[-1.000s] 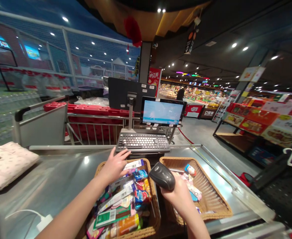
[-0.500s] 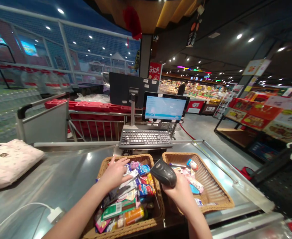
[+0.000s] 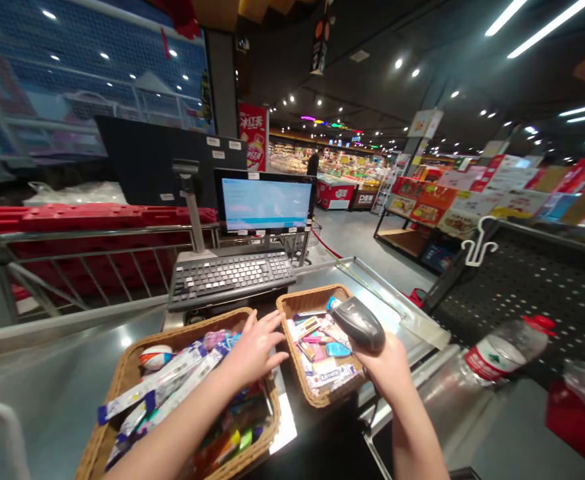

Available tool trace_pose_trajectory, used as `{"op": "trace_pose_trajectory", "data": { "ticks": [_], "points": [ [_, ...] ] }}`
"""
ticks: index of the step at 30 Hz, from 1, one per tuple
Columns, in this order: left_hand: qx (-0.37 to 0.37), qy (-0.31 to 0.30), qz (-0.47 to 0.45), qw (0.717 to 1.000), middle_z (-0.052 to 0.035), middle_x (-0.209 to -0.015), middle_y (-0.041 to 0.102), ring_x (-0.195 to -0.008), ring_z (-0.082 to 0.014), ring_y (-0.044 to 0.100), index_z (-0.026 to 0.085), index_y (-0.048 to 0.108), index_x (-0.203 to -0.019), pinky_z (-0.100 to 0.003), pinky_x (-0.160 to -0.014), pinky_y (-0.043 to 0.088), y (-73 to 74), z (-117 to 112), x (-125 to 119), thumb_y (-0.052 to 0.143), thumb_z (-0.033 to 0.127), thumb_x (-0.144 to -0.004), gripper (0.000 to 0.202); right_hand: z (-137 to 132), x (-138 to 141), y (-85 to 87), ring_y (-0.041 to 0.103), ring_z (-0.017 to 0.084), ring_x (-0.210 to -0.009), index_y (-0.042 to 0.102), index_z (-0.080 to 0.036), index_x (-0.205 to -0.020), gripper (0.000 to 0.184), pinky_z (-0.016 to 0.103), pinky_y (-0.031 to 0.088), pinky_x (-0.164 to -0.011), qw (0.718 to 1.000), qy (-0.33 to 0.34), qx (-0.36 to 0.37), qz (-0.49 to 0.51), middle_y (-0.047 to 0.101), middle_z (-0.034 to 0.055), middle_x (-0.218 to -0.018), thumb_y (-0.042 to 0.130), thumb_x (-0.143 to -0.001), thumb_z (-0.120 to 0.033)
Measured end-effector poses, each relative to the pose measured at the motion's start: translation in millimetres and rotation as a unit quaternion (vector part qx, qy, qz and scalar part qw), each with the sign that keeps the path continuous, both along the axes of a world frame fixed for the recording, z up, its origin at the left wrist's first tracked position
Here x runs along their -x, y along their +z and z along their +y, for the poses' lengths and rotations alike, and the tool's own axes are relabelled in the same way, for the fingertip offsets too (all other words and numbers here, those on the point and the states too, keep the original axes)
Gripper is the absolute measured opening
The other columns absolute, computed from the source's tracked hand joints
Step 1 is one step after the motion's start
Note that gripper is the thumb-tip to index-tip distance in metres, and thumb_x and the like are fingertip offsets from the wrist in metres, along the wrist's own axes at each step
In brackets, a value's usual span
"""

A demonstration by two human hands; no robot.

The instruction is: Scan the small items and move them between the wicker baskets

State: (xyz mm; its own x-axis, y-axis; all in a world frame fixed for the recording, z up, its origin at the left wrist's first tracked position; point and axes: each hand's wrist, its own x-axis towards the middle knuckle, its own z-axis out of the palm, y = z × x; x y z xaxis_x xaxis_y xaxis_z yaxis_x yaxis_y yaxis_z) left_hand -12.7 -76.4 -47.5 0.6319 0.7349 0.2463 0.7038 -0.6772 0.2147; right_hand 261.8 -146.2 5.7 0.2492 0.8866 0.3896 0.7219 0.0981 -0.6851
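My right hand [image 3: 385, 360] is wrapped round a black barcode scanner [image 3: 358, 325], held above the right wicker basket [image 3: 317, 402]. Inside that basket lie small packets and a blue item [image 3: 338, 349]. My left hand [image 3: 256, 350] hovers at the right side of the left wicker basket [image 3: 135, 343], fingers spread and nothing visible in them. Long white-and-purple packets [image 3: 172, 373] lie across the left basket, beside a round orange, white and blue item [image 3: 155, 357]. My left forearm hides part of its contents.
A black keyboard [image 3: 232, 275] and a lit monitor [image 3: 266, 203] stand behind the baskets on the metal counter [image 3: 90, 347]. To the right are a red-capped bottle [image 3: 507, 350], a black perforated panel [image 3: 547, 267] and a white hook [image 3: 480, 243].
The view has turned right. My left hand has gone from over the left basket's contents to its right side. The scanner in my right hand has moved from between the baskets to over the right one.
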Motion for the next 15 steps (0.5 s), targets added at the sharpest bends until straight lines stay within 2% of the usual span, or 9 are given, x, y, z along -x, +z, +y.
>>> {"op": "trace_pose_trajectory", "data": {
  "ticks": [3,7,12,15],
  "points": [
    [0.013,-0.084,0.014,0.996,-0.0108,-0.149,0.047,-0.140,-0.0317,0.036,0.023,0.069,-0.103,-0.066,-0.115,0.013,-12.2,9,-49,0.066,0.038,-0.082,0.026,-2,-16,-0.5,0.068,0.027,-0.081,0.071,-0.018,-0.083,0.027,0.037,0.053,-0.076,1.000,-0.001,0.003,0.016,0.074,0.0090,-0.085,0.062,-0.066,-0.036],
    [0.035,-0.173,0.073,0.982,-0.0110,-0.145,0.050,-0.140,-0.0322,0.036,0.022,0.071,-0.097,-0.063,-0.117,0.010,-37.0,24,-108,0.068,0.028,-0.076,0.022,1,-36,-5.3,0.068,0.027,-0.091,0.071,-0.018,-0.096,0.034,0.037,0.053,-0.081,0.999,-0.004,0.006,0.039,0.074,0.0092,-0.097,0.063,-0.067,-0.033],
    [0.045,-0.202,0.173,0.963,-0.0129,-0.138,0.057,-0.136,-0.0387,0.039,0.021,0.075,-0.086,-0.061,-0.119,0.005,-75.5,40,-164,0.077,0.022,-0.062,0.023,13,-58,-11.2,0.067,0.025,-0.081,0.070,-0.019,-0.087,0.025,0.035,0.053,-0.076,0.999,-0.018,0.011,0.029,0.073,0.0068,-0.086,0.063,-0.066,-0.030],
    [0.051,-0.208,0.204,0.955,-0.0120,-0.125,0.067,-0.133,-0.0396,0.043,0.022,0.075,-0.075,-0.055,-0.122,0.008,-98.3,47,-190,0.084,0.019,-0.053,0.024,21,-68,-11.7,0.067,0.024,-0.081,0.070,-0.019,-0.087,0.024,0.035,0.053,-0.077,1.000,-0.009,0.009,0.025,0.072,0.0061,-0.086,0.061,-0.066,-0.026]
  ]
}}
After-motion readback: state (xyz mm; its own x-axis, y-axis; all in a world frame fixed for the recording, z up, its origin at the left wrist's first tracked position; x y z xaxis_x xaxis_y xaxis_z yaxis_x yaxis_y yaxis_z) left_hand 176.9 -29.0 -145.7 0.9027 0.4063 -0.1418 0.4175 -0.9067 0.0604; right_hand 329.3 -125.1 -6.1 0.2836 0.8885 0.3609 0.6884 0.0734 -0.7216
